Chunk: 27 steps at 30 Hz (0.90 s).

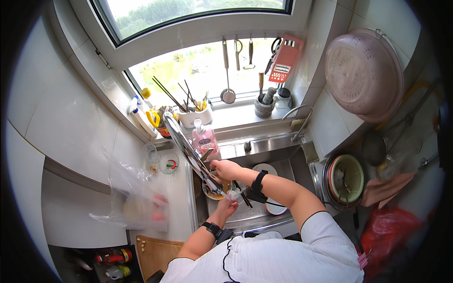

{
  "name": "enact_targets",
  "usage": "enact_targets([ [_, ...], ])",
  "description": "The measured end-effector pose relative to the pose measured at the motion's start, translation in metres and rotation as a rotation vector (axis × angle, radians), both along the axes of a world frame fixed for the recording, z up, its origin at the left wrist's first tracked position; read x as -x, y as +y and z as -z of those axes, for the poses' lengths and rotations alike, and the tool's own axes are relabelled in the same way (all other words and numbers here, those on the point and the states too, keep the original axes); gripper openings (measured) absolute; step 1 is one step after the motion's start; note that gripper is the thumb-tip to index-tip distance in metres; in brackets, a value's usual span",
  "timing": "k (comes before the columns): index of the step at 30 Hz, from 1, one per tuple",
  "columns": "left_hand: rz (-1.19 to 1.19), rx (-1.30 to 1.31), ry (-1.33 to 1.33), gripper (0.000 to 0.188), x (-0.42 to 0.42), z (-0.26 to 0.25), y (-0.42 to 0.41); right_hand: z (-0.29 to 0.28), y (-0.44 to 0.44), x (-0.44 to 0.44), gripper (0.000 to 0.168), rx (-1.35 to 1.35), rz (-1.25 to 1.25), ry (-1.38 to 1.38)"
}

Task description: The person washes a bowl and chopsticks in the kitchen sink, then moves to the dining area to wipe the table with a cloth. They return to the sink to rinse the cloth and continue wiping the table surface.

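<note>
Under the chrome faucet (187, 150), my left hand (226, 208) holds a crumpled, whitish translucent clump (234, 193); its material is unclear. My right hand (226, 169) is at the faucet's lever (206, 154), fingers bent, though their contact with it is unclear. Below the spout, a bowl (209, 194) with brownish residue stands in the steel sink (240, 221). Dark chopsticks (246, 200) lie to the right of my left hand. A white plate (267, 168) and a red-rimmed bowl (276, 209) are partly hidden by my right arm.
A pink soap pump bottle (205, 141) stands behind the faucet. Left of the sink are a glass dish (168, 163) with red and green pieces, a clear plastic bag (141, 205) and a wooden cutting board (159, 253). Stacked basins (346, 180) stand on the right.
</note>
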<state>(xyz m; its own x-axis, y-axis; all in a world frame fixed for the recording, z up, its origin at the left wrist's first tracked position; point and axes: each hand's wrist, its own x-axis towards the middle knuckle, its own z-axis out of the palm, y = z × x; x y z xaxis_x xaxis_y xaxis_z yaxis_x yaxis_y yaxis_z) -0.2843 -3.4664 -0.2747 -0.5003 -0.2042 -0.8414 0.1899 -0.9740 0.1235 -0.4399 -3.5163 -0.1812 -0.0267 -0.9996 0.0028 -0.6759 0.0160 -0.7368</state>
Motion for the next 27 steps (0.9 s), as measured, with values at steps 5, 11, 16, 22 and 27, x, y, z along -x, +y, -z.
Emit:
enact_targets([
  [5, 0.092, -0.188, 0.136, 0.022, -0.02, 0.003, -0.003, -0.014, -0.048, 0.013, 0.021, 0.097, 0.086, 0.03],
  [11, 0.087, -0.301, 0.348, 0.028, -0.048, -0.007, -0.009, 0.025, 0.044, -0.014, 0.031, -0.032, -0.169, -0.278],
  [16, 0.24, -0.23, 0.423, 0.034, -0.036, -0.039, -0.003, 0.018, 0.147, -0.048, 0.03, 0.107, -0.003, -0.185],
  [22, 0.662, -0.008, 0.249, 0.028, -0.006, -0.042, 0.015, 0.035, 0.164, -0.025, 0.027, 0.053, 0.063, 0.051],
  [27, 0.871, 0.883, 0.034, 0.03, -0.006, -0.055, 0.031, 0.074, 0.165, -0.021, 0.035, -0.083, 0.205, -0.006],
])
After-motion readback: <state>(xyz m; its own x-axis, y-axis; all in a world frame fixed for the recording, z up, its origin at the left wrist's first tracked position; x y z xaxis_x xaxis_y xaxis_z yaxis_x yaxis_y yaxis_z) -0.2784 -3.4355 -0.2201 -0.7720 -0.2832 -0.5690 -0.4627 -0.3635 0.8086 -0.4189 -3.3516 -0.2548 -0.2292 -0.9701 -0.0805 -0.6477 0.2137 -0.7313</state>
